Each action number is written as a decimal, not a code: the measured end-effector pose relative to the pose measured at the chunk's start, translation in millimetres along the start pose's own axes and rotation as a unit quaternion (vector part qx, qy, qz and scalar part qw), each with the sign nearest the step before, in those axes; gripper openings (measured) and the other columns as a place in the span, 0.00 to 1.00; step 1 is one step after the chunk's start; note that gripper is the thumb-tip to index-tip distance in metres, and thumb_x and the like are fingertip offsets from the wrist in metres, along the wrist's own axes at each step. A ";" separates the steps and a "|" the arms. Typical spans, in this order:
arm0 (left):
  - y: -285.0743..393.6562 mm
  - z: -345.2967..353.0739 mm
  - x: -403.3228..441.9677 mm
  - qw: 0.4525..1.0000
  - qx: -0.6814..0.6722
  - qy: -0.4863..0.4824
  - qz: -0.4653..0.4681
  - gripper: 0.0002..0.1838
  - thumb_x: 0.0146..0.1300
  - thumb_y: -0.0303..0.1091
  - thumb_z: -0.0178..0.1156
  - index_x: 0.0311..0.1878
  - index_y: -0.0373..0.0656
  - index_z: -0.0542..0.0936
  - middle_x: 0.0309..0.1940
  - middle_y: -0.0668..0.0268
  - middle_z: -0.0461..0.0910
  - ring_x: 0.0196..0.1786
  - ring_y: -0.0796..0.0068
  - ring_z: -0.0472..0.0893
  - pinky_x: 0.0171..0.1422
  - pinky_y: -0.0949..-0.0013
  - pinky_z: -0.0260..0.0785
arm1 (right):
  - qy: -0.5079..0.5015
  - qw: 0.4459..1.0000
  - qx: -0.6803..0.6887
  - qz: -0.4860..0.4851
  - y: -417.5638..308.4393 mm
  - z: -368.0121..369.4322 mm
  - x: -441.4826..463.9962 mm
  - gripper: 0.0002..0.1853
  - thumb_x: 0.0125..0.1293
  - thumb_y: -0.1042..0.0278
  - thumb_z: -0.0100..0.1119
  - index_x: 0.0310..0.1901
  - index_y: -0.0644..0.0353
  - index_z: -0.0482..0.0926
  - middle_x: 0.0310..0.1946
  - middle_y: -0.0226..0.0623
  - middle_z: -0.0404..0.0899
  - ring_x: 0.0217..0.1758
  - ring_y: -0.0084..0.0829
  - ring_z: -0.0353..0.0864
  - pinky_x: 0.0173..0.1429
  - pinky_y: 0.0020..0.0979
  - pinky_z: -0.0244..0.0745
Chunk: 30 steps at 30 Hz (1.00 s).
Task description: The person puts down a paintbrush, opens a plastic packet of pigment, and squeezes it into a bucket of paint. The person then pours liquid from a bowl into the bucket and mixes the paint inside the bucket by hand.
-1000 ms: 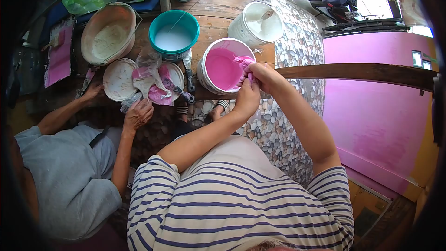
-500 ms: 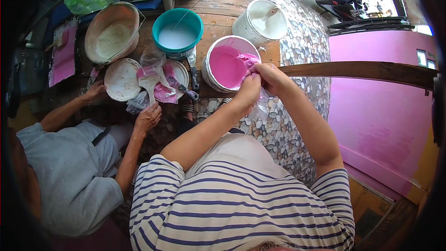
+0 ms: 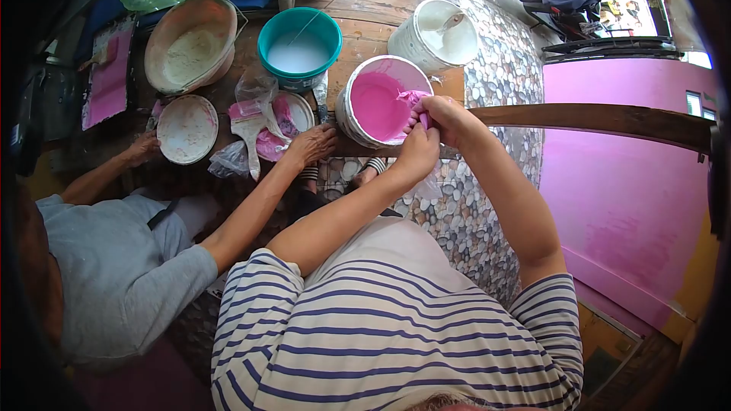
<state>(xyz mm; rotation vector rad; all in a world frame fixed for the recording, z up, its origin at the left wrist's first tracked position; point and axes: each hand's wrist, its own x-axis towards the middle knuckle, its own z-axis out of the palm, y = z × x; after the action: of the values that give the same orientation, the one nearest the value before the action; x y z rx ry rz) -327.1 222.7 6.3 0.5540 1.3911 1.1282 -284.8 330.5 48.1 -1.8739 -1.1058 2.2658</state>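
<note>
- At the near edge of the wooden counter (image 3: 373,0), I see the paint bucket (image 3: 394,68), white outside and holding pink paint (image 3: 375,105).
- Over the near right part of its rim, the wearer's left hand (image 3: 419,146) is closed on some pink-smeared plastic (image 3: 413,97), thin and crumpled.
- Just beside it, the right hand (image 3: 448,117) grips the same plastic with bent fingers (from my end, I cannot make out every fingertip).
- The plastic bunches up at the bucket's rim, and a clear film (image 3: 429,186) hangs below the two hands.
- Left of the paint bucket in my view, a teal bucket (image 3: 293,80) holds white liquid; behind and to the right stands a white bucket (image 3: 401,47).
- Farther left, I get a tan pail (image 3: 222,61) with pale powder in it, and beyond that a pink-coated board (image 3: 106,95).
- Nearer the edge lie a round white lid (image 3: 187,129), a wide brush (image 3: 252,133) with pink on its bristles, and a clear bag (image 3: 228,161).
- A co-worker in a grey shirt (image 3: 114,259) sits at the left; one of their hands (image 3: 142,148) is at the lid's edge, the other (image 3: 312,143) near the scraper (image 3: 322,93) (I cannot tell whether it holds anything).
</note>
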 end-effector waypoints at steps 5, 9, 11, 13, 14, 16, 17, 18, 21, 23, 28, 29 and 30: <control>-13.8 4.6 2.7 0.998 0.043 0.015 0.039 0.22 0.72 0.41 0.44 0.49 0.27 0.73 0.35 0.41 0.79 0.40 0.46 0.80 0.46 0.49 0.71 | 0.001 1.000 -0.010 0.000 1.5 -9.6 18.6 0.08 0.62 0.78 0.44 0.30 0.67 0.73 0.23 0.39 0.75 0.26 0.35 0.80 0.32 0.35 0.79; -23.8 6.7 4.8 0.998 0.048 -0.004 0.043 0.19 0.73 0.41 0.44 0.47 0.32 0.74 0.28 0.59 0.77 0.29 0.68 0.77 0.35 0.61 0.69 | 0.000 0.998 0.055 -0.004 2.5 -6.5 20.3 0.07 0.64 0.78 0.44 0.34 0.67 0.74 0.24 0.39 0.74 0.24 0.31 0.76 0.29 0.34 0.79; -34.1 8.8 7.8 0.998 0.029 -0.010 0.053 0.17 0.74 0.41 0.44 0.46 0.35 0.74 0.27 0.63 0.75 0.27 0.72 0.74 0.32 0.65 0.66 | 0.007 0.999 0.031 -0.006 -4.3 -0.6 7.8 0.07 0.68 0.78 0.45 0.35 0.66 0.74 0.24 0.38 0.74 0.23 0.31 0.75 0.30 0.35 0.80; -32.6 7.8 7.3 0.998 0.026 -0.022 0.052 0.17 0.74 0.40 0.44 0.46 0.35 0.74 0.27 0.64 0.75 0.27 0.73 0.74 0.32 0.66 0.66 | 0.008 0.999 0.040 -0.008 -9.4 1.9 4.8 0.08 0.69 0.75 0.48 0.32 0.66 0.73 0.23 0.38 0.73 0.22 0.32 0.76 0.28 0.36 0.81; -32.5 7.0 6.6 0.999 0.024 -0.013 0.040 0.16 0.74 0.40 0.44 0.46 0.36 0.74 0.27 0.65 0.75 0.27 0.74 0.73 0.31 0.67 0.65 | 0.021 0.999 0.037 -0.004 -10.3 1.0 6.0 0.07 0.67 0.78 0.46 0.32 0.68 0.73 0.23 0.40 0.73 0.23 0.34 0.77 0.29 0.37 0.81; -31.1 4.9 4.2 0.999 0.024 -0.023 0.043 0.16 0.74 0.40 0.43 0.46 0.36 0.74 0.27 0.65 0.75 0.27 0.74 0.73 0.31 0.67 0.65 | 0.032 0.999 0.035 -0.003 -13.7 3.8 3.3 0.07 0.66 0.82 0.44 0.31 0.70 0.72 0.24 0.41 0.74 0.24 0.36 0.77 0.29 0.39 0.82; -30.3 4.4 4.3 0.999 0.022 -0.023 0.041 0.16 0.74 0.40 0.43 0.47 0.36 0.73 0.27 0.66 0.75 0.27 0.75 0.73 0.31 0.67 0.65 | 0.027 0.999 0.041 -0.004 -13.6 4.1 4.8 0.07 0.66 0.82 0.44 0.32 0.70 0.72 0.24 0.41 0.74 0.24 0.36 0.77 0.29 0.39 0.82; -28.6 4.7 4.3 0.999 0.023 -0.023 0.043 0.16 0.74 0.40 0.43 0.47 0.36 0.73 0.27 0.66 0.75 0.27 0.75 0.73 0.31 0.67 0.65 | 0.020 0.999 0.047 -0.005 -14.8 5.3 4.6 0.07 0.66 0.82 0.43 0.32 0.71 0.72 0.24 0.41 0.74 0.24 0.36 0.77 0.29 0.38 0.82; -25.5 6.4 0.2 0.999 0.013 -0.014 0.047 0.16 0.74 0.40 0.44 0.46 0.36 0.73 0.26 0.65 0.75 0.27 0.74 0.74 0.32 0.66 0.66 | 0.033 0.999 0.017 -0.007 -17.6 6.3 2.2 0.07 0.66 0.81 0.43 0.32 0.70 0.72 0.24 0.41 0.74 0.23 0.36 0.77 0.30 0.39 0.83; -24.5 6.7 -0.5 0.997 0.049 -0.013 0.053 0.17 0.73 0.41 0.44 0.46 0.35 0.73 0.26 0.63 0.76 0.28 0.72 0.75 0.32 0.64 0.67 | 0.038 0.999 0.003 0.010 -18.9 7.0 2.2 0.07 0.66 0.81 0.43 0.32 0.71 0.72 0.24 0.41 0.74 0.24 0.36 0.76 0.31 0.39 0.83; -14.9 9.5 -9.1 0.998 0.056 0.006 0.035 0.20 0.72 0.39 0.45 0.47 0.27 0.73 0.35 0.32 0.79 0.44 0.29 0.79 0.50 0.41 0.69 | 0.004 1.000 -0.004 0.027 -15.4 -4.7 15.7 0.07 0.66 0.80 0.43 0.32 0.69 0.71 0.24 0.40 0.73 0.24 0.36 0.76 0.32 0.40 0.83; -9.7 8.9 -12.5 0.998 0.054 0.005 0.042 0.20 0.71 0.39 0.45 0.47 0.27 0.73 0.35 0.32 0.79 0.44 0.28 0.79 0.51 0.41 0.69 | 0.005 0.999 -0.002 0.031 -13.7 -8.2 22.5 0.07 0.66 0.80 0.44 0.34 0.70 0.73 0.24 0.41 0.74 0.24 0.36 0.78 0.31 0.40 0.83; -7.9 8.9 -14.0 0.997 0.051 0.003 0.049 0.20 0.71 0.39 0.45 0.47 0.27 0.73 0.36 0.31 0.79 0.45 0.28 0.79 0.51 0.40 0.69 | 0.000 0.999 -0.005 0.035 -12.4 -10.0 26.0 0.07 0.66 0.80 0.44 0.34 0.70 0.73 0.24 0.41 0.74 0.24 0.36 0.78 0.31 0.40 0.83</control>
<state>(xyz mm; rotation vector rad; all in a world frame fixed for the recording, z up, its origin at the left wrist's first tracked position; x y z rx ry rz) -313.8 210.0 7.7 0.6992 1.4455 1.1413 -288.9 355.8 31.6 -1.9458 -1.0697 2.3011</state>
